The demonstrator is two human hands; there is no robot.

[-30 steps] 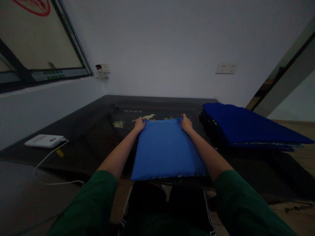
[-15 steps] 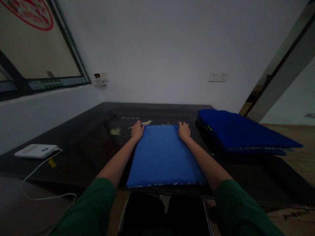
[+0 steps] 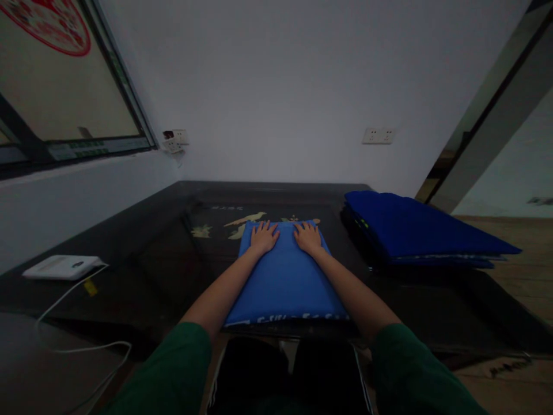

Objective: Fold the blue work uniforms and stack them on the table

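A light blue folded cloth [image 3: 285, 282] lies flat on the dark glossy table [image 3: 164, 271] in front of me, white markings showing along its near edge. My left hand [image 3: 264, 236] rests palm down on its far left part, fingers spread. On the far right part lies my right hand [image 3: 307, 235], also flat with its fingers apart. Neither hand grips the cloth. The far edge of the cloth shows just around my fingertips.
To the right, a stack of darker blue folded cloth [image 3: 423, 227] sits on the table. A white device [image 3: 63, 267] with a white cable [image 3: 64, 297] lies at the left. The wall [image 3: 272, 92] stands behind the table, and a window is at the left.
Both hands have moved inward from the far side edges of the light blue cloth onto its top. Their fingers, earlier curled at the edges, now lie spread.
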